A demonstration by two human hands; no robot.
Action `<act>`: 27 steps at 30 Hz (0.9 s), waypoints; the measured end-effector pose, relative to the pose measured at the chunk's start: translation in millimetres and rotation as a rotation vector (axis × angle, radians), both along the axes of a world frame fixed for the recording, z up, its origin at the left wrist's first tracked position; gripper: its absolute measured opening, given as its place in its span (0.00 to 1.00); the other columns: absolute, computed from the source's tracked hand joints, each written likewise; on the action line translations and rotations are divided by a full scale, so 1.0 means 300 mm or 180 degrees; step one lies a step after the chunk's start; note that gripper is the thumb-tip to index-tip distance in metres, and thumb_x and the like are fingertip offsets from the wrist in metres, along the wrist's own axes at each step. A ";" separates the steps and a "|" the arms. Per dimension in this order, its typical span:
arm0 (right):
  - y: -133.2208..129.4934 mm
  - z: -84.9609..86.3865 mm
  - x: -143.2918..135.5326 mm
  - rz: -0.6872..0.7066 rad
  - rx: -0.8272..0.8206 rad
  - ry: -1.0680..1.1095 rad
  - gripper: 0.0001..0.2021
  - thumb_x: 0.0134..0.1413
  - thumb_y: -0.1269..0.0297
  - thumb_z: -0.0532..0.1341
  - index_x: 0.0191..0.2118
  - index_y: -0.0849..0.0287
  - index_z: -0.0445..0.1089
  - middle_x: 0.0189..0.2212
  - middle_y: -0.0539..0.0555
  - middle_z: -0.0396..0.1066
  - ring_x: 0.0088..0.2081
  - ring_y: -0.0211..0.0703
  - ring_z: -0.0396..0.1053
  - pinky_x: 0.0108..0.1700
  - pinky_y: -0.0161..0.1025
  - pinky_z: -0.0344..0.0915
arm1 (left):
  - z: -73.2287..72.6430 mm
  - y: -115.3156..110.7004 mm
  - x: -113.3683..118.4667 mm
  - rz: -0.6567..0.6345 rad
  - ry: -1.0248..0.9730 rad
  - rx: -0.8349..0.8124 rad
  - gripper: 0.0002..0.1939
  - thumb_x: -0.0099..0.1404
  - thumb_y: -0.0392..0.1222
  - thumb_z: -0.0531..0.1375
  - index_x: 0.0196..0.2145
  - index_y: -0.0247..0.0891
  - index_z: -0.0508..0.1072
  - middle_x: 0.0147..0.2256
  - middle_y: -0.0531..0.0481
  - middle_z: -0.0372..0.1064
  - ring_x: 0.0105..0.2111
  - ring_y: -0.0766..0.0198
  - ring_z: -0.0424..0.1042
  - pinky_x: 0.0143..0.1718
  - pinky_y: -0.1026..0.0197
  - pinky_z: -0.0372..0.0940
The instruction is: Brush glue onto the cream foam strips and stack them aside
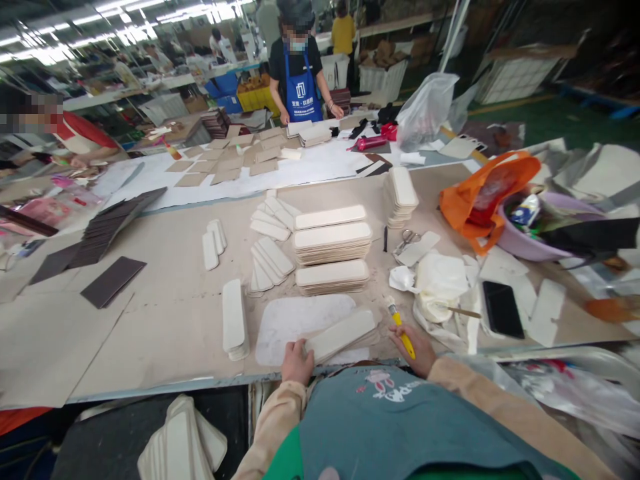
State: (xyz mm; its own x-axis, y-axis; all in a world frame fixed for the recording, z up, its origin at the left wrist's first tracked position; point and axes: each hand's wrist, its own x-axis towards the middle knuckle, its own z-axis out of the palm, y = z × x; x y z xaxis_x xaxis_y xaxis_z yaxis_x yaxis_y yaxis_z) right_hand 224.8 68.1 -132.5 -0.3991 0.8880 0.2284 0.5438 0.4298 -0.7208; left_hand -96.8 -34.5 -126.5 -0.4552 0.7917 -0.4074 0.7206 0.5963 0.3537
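My right hand [419,348] is closed round a paintbrush with a yellow handle [407,341], its pale bristles pointing up and away from me. Close to the table's front edge, my left hand [297,363] has its fingers closed on the left end of a long cream strip with rounded corners [345,333]. More strips lie fanned under that one, over a whitish rounded sheet [295,320]. Just beyond are neat stacks of similar cream strips [333,240], and another stack [234,317] stands to the left of the sheet.
At right lie a white container [440,283], scissors [407,240], a black phone [503,309], an orange bag [480,193] and a purple basin [535,240]. Dark brown panels [113,281] are at left. Strips [180,440] rest below the table. A person in a blue apron [301,87] stands opposite.
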 end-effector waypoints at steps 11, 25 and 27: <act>-0.013 0.006 0.010 -0.0049 -0.0040 0.0064 0.03 0.56 0.64 0.55 0.32 0.54 0.59 0.37 0.55 0.73 0.40 0.46 0.72 0.42 0.43 0.68 | 0.006 0.026 -0.001 -0.0192 0.0085 0.0029 0.14 0.60 0.42 0.55 0.44 0.37 0.65 0.47 0.43 0.61 0.44 0.61 0.66 0.46 0.63 0.59; -0.018 -0.014 0.028 -0.0128 -0.0140 0.0149 0.03 0.54 0.63 0.56 0.32 0.54 0.60 0.39 0.57 0.73 0.41 0.50 0.71 0.44 0.45 0.68 | 0.028 0.055 -0.004 -0.0089 0.0063 -0.0042 0.10 0.56 0.39 0.57 0.37 0.37 0.63 0.39 0.44 0.66 0.40 0.60 0.68 0.41 0.62 0.59; -0.018 -0.018 0.033 -0.0157 -0.0168 0.0154 0.04 0.54 0.62 0.57 0.32 0.54 0.61 0.38 0.58 0.73 0.40 0.51 0.72 0.44 0.47 0.68 | 0.021 0.050 0.000 0.0014 0.0006 -0.0060 0.10 0.55 0.39 0.57 0.37 0.39 0.62 0.36 0.47 0.67 0.38 0.61 0.69 0.38 0.62 0.60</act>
